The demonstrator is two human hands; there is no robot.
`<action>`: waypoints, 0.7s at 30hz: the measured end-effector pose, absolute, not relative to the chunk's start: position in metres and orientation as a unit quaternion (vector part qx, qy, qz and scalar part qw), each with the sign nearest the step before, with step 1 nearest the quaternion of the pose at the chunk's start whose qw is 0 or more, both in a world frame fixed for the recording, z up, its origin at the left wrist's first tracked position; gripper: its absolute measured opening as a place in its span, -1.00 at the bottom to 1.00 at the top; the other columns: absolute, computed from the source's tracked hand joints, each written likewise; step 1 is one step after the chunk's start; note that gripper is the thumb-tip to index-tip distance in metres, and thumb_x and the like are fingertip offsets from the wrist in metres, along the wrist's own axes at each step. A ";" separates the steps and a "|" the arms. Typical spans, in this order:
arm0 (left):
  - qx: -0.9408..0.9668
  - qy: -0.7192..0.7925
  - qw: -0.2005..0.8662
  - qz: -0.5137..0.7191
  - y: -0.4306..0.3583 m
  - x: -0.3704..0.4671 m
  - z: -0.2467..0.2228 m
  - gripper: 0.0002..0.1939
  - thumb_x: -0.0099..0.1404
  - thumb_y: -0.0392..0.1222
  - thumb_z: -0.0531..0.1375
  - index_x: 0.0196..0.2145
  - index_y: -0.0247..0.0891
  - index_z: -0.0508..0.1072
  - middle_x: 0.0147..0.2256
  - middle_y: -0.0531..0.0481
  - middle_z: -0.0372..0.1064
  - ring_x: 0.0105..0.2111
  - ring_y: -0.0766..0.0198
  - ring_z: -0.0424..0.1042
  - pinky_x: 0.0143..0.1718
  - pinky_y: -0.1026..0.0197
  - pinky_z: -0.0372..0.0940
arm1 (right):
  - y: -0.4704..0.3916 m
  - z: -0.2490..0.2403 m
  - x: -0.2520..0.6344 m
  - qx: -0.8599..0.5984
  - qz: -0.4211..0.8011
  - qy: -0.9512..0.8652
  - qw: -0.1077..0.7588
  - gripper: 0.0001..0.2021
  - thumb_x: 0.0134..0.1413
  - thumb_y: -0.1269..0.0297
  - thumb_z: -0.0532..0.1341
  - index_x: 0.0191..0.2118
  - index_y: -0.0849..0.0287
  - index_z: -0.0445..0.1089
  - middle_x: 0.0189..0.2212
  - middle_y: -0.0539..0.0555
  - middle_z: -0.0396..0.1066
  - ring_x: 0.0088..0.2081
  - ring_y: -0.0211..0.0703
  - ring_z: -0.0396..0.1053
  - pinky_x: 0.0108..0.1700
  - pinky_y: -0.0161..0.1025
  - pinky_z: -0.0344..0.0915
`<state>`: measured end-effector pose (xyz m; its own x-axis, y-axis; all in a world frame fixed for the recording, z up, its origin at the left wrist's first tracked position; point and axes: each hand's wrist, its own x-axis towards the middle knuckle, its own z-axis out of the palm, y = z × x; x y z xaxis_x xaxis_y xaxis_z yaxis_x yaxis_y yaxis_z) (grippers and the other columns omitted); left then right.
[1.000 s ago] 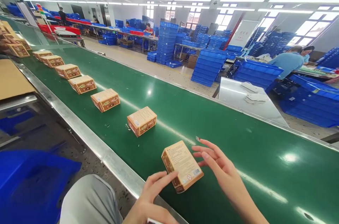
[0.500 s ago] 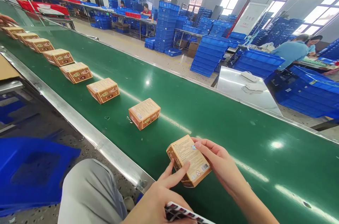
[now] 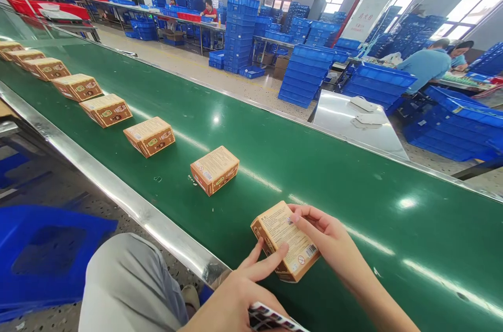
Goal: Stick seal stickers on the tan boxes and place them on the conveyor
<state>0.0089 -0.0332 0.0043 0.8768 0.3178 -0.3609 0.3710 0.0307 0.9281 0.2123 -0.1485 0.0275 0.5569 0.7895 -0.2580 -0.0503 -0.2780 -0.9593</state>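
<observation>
A brown and tan printed box (image 3: 288, 238) rests tilted on the green belt (image 3: 334, 180), its text side and barcode facing up. On its right edge is my right hand (image 3: 324, 230), thumb on top and fingers behind, closed on the box. My left hand (image 3: 251, 290) has its index finger on the box's face and another finger at its left side. Tucked in the lower part of that hand is a sheet of dark and white stickers (image 3: 271, 319), partly cut off by the frame's bottom. Nearest up the belt lies another box (image 3: 215, 169).
Several more boxes (image 3: 149, 135) line the belt toward the upper left. A metal rail (image 3: 137, 206) edges the belt beside my knee. A blue crate (image 3: 51, 264) stands lower left. Across the belt are a metal table (image 3: 353, 125), stacked blue crates (image 3: 240, 33) and seated people.
The view has shifted slightly, so the far boxes and background appear further left. Both hands and the held box appear slightly further right and lower, with the grip much the same.
</observation>
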 end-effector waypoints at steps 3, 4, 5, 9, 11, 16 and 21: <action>0.705 0.226 0.672 -0.015 -0.039 0.011 0.011 -0.46 0.37 0.15 0.16 0.26 0.12 0.32 0.22 0.07 0.34 0.27 -0.09 0.26 0.32 -0.16 0.21 | -0.156 0.022 0.211 -0.735 0.321 -0.295 0.518 -0.62 0.16 -0.13 0.28 -0.35 0.11 0.37 0.01 0.16 0.47 -0.14 0.02 0.45 -0.24 -0.19 0.36; 0.709 0.216 0.671 -0.014 -0.042 0.013 0.014 -0.51 0.36 0.14 0.16 0.22 0.12 0.39 0.22 0.09 0.34 0.28 -0.09 0.24 0.34 -0.16 0.16 | -0.158 0.020 0.210 -0.748 0.296 -0.303 0.511 -0.63 0.17 -0.13 0.27 -0.33 0.10 0.36 -0.02 0.17 0.48 -0.13 0.04 0.45 -0.21 -0.17 0.37; 0.712 0.204 0.671 -0.013 -0.046 0.015 0.016 -0.58 0.35 0.13 0.18 0.13 0.12 0.49 0.21 0.10 0.35 0.30 -0.08 0.20 0.38 -0.16 0.08 | -0.160 0.019 0.210 -0.759 0.273 -0.306 0.506 -0.65 0.17 -0.12 0.26 -0.29 0.09 0.35 -0.05 0.17 0.49 -0.12 0.05 0.45 -0.19 -0.15 0.38; 0.743 0.132 0.656 -0.007 -0.058 0.020 0.027 -0.85 0.20 0.00 0.33 -0.37 -0.02 0.71 0.26 0.10 0.29 0.38 -0.15 0.01 0.44 -0.12 -0.23 | -0.165 0.019 0.211 -0.792 0.221 -0.278 0.497 -0.58 0.16 -0.09 0.27 -0.03 0.04 0.22 -0.20 0.10 0.56 -0.22 0.02 0.48 -0.25 -0.15 0.37; 0.736 0.133 0.664 0.006 -0.062 0.018 0.031 -0.86 0.16 -0.05 0.35 -0.39 -0.11 0.71 0.28 0.00 0.27 0.34 -0.21 0.11 0.38 -0.15 -0.02 | -0.165 0.025 0.215 -0.818 0.192 -0.271 0.469 -0.60 0.18 -0.08 0.22 -0.02 0.04 0.21 -0.34 0.04 0.57 -0.38 -0.03 0.45 -0.37 -0.17 0.32; 0.632 0.316 0.707 0.037 -0.059 0.000 0.040 -0.60 0.23 0.14 0.28 -0.45 -0.30 0.58 -0.51 -0.04 0.51 -0.48 0.21 0.42 -0.41 0.25 0.30 | -0.177 0.055 0.221 -0.832 0.122 -0.336 0.424 -0.70 0.23 -0.02 0.17 -0.07 0.06 0.40 -0.25 0.07 0.58 -0.24 0.01 0.51 -0.32 -0.17 0.39; 0.600 0.366 0.706 0.085 -0.053 -0.008 0.051 -0.57 0.17 0.15 0.30 -0.53 -0.32 0.47 -0.57 0.07 0.26 -0.50 0.33 0.15 -0.46 0.31 0.08 | -0.190 0.078 0.194 -0.749 0.016 -0.544 0.377 -0.85 0.36 0.24 0.16 -0.09 -0.03 0.48 -0.11 0.02 0.55 -0.08 -0.01 0.50 -0.08 -0.12 0.44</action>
<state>-0.0079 -0.0526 0.0509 0.7176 0.5597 -0.4145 0.3181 0.2660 0.9100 0.1938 -0.1902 0.0777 0.4070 0.8275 0.3867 0.8037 -0.1232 -0.5821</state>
